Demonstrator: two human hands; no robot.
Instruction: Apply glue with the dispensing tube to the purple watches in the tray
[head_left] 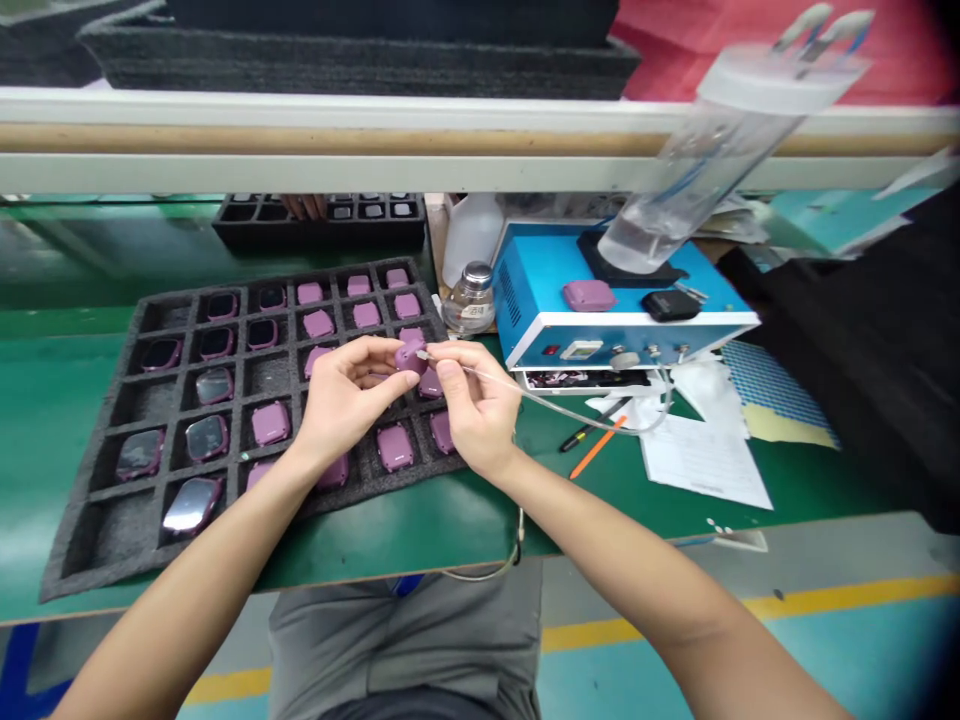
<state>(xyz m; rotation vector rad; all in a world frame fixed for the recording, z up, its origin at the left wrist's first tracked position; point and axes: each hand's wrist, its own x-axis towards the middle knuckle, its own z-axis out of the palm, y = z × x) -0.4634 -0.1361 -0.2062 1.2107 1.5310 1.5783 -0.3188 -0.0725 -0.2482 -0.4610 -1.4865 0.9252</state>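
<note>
My left hand (pixel 346 395) is closed around a small purple watch case (pixel 410 356), held above the right part of a dark foam tray (pixel 112 520). My right hand (pixel 474 400) pinches the metal tip of a thin clear tube (pixel 570 410) against the case's right side. The tube runs right to a blue box-shaped machine (pixel 540 290). The tray's pockets hold several purple cases, some face up with shiny screens (pixel 206 437), others face down (pixel 270 422).
On the blue machine lie a purple case (pixel 589 294), a black case (pixel 671 304) and a clear plastic cylinder (pixel 701 170). A glass bottle (pixel 471 297), pens (pixel 596 440), papers (pixel 705 460), a second black tray (pixel 322 225) and black cloth (pixel 862 340) surround it.
</note>
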